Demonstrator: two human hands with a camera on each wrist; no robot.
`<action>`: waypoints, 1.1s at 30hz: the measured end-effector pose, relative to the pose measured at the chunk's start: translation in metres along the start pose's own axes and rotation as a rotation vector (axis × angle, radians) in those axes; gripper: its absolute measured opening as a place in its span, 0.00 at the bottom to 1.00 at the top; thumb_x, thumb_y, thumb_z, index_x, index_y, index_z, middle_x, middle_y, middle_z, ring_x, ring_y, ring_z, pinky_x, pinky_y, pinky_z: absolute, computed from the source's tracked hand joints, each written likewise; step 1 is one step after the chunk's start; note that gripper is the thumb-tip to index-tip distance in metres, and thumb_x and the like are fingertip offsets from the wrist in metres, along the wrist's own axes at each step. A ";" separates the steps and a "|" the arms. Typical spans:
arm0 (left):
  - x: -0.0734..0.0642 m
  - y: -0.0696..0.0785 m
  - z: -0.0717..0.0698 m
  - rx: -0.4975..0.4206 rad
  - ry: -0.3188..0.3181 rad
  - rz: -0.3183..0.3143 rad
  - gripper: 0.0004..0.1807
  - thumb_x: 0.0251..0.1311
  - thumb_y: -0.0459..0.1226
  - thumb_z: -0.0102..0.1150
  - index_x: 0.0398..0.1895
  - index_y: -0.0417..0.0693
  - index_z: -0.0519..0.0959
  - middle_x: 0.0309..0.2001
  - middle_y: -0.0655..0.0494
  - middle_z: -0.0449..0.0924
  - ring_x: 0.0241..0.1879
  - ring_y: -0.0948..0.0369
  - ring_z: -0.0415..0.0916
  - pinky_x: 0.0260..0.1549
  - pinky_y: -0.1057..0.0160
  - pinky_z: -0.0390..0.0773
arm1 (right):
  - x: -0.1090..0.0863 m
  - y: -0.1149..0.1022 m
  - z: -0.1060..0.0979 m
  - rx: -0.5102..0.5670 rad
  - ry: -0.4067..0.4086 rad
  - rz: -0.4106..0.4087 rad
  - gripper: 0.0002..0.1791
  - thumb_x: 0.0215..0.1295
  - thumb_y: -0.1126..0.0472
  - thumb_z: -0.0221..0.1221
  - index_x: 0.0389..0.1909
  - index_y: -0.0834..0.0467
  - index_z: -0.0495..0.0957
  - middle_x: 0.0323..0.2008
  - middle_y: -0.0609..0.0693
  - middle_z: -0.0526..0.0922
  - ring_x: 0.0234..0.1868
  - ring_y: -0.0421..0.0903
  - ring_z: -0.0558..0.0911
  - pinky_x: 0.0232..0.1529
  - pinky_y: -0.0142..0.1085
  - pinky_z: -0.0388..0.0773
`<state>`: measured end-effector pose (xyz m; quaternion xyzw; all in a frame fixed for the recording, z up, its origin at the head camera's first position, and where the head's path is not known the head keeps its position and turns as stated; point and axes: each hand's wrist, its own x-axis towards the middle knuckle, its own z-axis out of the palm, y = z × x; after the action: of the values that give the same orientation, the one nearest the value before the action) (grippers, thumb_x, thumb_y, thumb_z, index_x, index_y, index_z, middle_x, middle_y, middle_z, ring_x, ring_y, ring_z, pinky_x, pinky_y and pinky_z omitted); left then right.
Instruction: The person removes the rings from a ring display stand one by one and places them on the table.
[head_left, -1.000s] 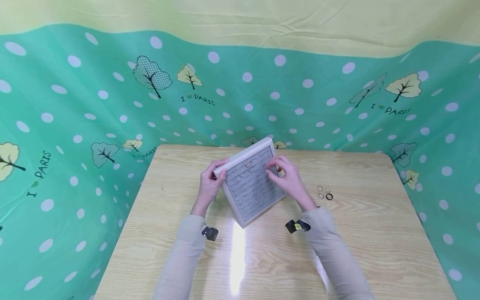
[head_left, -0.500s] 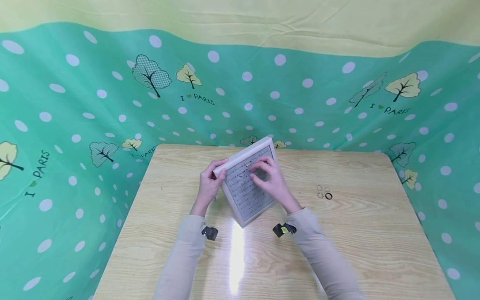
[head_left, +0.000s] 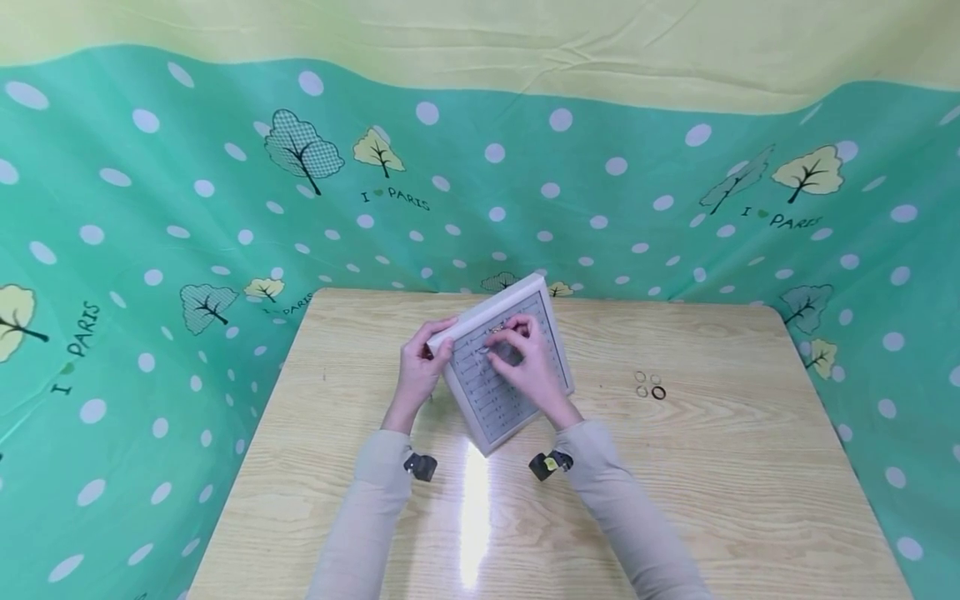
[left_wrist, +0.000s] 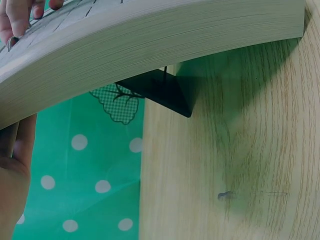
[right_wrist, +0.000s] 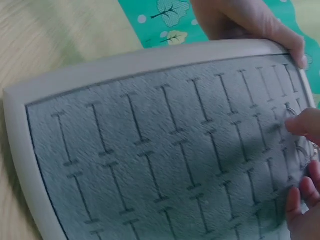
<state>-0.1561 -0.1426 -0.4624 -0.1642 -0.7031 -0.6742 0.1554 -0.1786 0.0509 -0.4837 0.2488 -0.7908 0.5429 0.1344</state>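
Gripping the white-framed, grey slotted board [head_left: 489,390], the left hand [head_left: 417,365] should steady it for the right hand [head_left: 531,360], whose pinch on the silver ring [head_left: 482,350] is unclear.

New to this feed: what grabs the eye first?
The bright green, polka-dotted backdrop filling the head view's upper part. Next, the tilted, pale-framed grey ring board on the table, its left corner held by the left hand, the right hand over its face. Then four loose rings to the right, one dark.
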 end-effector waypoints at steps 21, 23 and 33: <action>0.000 -0.002 0.000 0.003 -0.003 0.006 0.13 0.62 0.21 0.52 0.49 0.25 0.73 0.51 0.27 0.75 0.34 0.63 0.77 0.28 0.68 0.82 | 0.001 0.003 -0.001 0.024 -0.062 -0.018 0.07 0.51 0.70 0.69 0.30 0.60 0.81 0.49 0.59 0.64 0.51 0.56 0.63 0.56 0.45 0.63; 0.000 -0.001 0.001 0.005 -0.003 0.006 0.13 0.62 0.20 0.52 0.49 0.25 0.72 0.50 0.26 0.75 0.34 0.64 0.77 0.28 0.68 0.82 | 0.001 0.002 -0.003 0.045 -0.073 -0.014 0.07 0.51 0.71 0.69 0.29 0.60 0.81 0.49 0.59 0.64 0.52 0.56 0.63 0.57 0.47 0.62; 0.000 -0.005 0.000 -0.015 -0.005 -0.020 0.13 0.62 0.20 0.51 0.50 0.25 0.72 0.50 0.26 0.74 0.35 0.63 0.78 0.28 0.66 0.83 | -0.004 -0.005 -0.013 0.147 -0.110 0.022 0.08 0.51 0.78 0.66 0.29 0.65 0.78 0.53 0.68 0.65 0.56 0.63 0.63 0.60 0.50 0.61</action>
<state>-0.1583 -0.1431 -0.4666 -0.1600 -0.7000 -0.6806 0.1459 -0.1730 0.0626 -0.4770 0.2786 -0.7577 0.5864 0.0662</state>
